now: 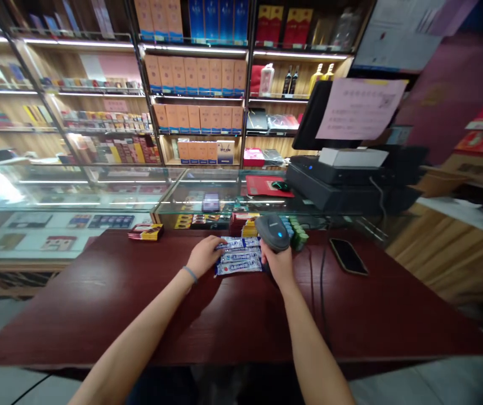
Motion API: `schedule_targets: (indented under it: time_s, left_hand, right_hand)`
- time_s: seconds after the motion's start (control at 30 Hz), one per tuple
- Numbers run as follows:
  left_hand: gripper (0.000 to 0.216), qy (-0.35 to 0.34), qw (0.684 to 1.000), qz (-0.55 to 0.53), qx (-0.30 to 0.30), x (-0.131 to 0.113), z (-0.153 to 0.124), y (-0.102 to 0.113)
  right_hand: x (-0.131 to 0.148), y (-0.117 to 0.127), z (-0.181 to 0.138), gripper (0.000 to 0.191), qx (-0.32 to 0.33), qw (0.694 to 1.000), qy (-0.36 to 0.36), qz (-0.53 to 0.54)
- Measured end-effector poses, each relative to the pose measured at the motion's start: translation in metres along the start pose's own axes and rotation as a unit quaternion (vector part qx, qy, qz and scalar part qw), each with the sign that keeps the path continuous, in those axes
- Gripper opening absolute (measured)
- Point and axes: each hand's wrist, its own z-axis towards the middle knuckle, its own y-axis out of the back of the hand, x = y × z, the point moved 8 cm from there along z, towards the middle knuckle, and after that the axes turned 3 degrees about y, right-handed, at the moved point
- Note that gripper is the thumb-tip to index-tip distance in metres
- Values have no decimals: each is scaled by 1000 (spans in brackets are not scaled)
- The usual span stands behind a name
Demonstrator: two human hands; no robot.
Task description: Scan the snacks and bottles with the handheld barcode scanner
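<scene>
My right hand point(281, 264) is closed round the grip of a grey handheld barcode scanner point(272, 230), whose head shows a small blue light and points down at a row of blue-and-white candy packs point(238, 256) on the dark red counter point(140, 304). My left hand point(205, 254) rests on the left ends of those packs, fingers curled over them. A band sits on my left wrist.
A black phone point(348, 256) lies flat to the right, beside a black cable point(322, 264). Small stacked packs point(146, 231) sit at the left, green rolls point(298, 232) by the scanner. A glass display case point(208, 194), register and monitor point(343, 169), and stocked shelves stand behind.
</scene>
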Motion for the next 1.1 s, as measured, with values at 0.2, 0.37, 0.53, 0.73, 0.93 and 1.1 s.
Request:
schedule_targets:
  time_s: [0.2,0.37,0.53,0.73,0.93,1.1]
  left_hand:
    - [24,-34,992,112,42,-36,15,-45]
    - [24,-50,988,141,39,-43,20,-58]
    - [25,-65,987,144,34,-43,19,-66]
    - [25,-88,984,156,23,-46,15,-66]
    - [25,-78,988,130,11,-42,14,-59]
    - [26,-80,992,84,-42,-29,10,-34]
  right_hand:
    - [-8,18,7,42,-11,999,-30,20]
    - [-7,23,8,38,-26,998,-44,43]
    - [-10,23,8,36,-28,998,-49,41]
    - [-8,20,8,36,-14,999,-32,31]
    - [-9,19,6,40,-28,999,-17,5]
    - [-4,12,5,39,1,1000,0,-26]
